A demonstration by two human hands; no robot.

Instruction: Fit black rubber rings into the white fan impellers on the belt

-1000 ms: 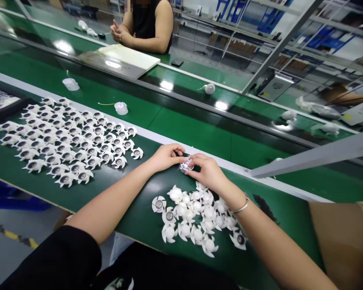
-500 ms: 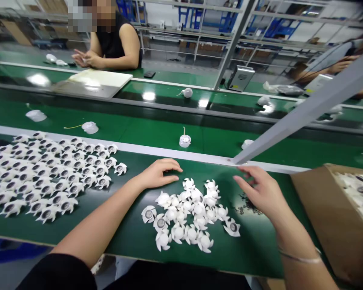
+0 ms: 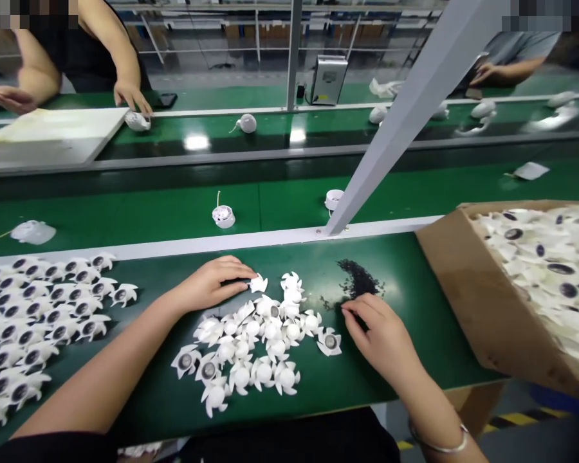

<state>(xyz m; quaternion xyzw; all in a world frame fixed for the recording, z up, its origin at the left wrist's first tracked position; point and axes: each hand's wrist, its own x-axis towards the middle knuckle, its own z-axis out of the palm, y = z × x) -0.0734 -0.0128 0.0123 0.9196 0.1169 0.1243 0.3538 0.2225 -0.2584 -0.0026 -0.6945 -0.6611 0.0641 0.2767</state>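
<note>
White plastic parts (image 3: pixel 271 330); left hand (image 3: pixel 210 284) flat, right hand (image 3: pixel 376 334) curled

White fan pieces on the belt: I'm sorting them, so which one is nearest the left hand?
The white fan piece just off the pile's upper edge, right at the fingertips of the left hand; every other piece lies further from that hand.

Rows of parts (image 3: pixel 43 315) left on belt (image 3: pixel 390 257); loose pile (image 3: pixel 251 341) centre, granules (image 3: pixel 359 280) just behind; carton (image 3: pixel 473 302) right, overlapping belt edge; second belt (image 3: pixel 125 218) behind.

L hand (image 3: pixel 211 284), R hand (image 3: pixel 377 331) at white pcs (image 3: pixel 253 331)
</note>
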